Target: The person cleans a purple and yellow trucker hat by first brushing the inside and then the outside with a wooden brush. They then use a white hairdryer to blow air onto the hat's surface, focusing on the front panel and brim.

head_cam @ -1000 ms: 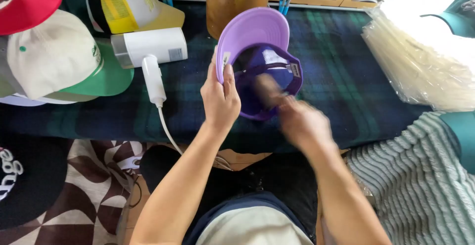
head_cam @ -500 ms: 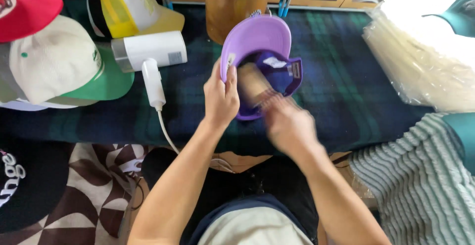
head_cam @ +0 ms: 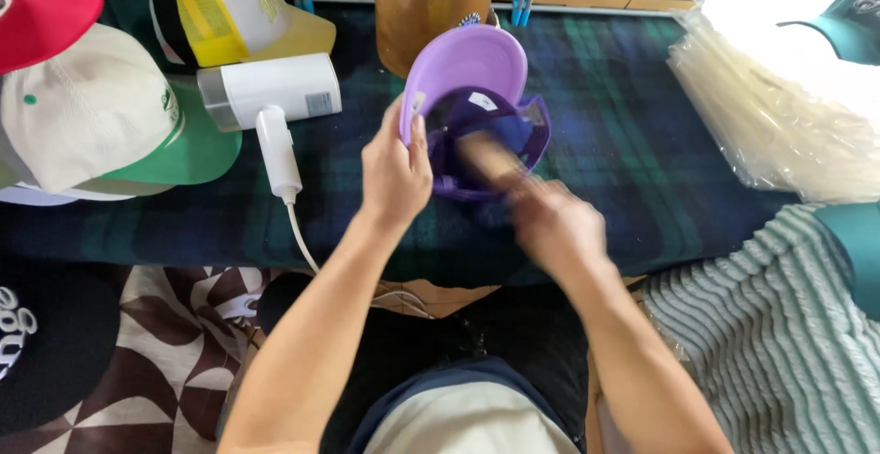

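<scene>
Purple cap point(head_cam: 477, 110) is sitting upside down over the plaid-covered counter point(head_cam: 623, 124), and my left hand point(head_cam: 396, 174) is clamped on the edge of its brim while a tan, blurry brush-like thing point(head_cam: 490, 160) pokes down into the crown. My right hand point(head_cam: 555, 225) is wrapped around that thing's handle, though it's too smeared to see the fingers properly. Off to the left there's a white handheld steamer point(head_cam: 270, 96) beside a cream and green cap point(head_cam: 101, 115), and a stack of clear plastic bags point(head_cam: 779, 96) sits on the right.
</scene>
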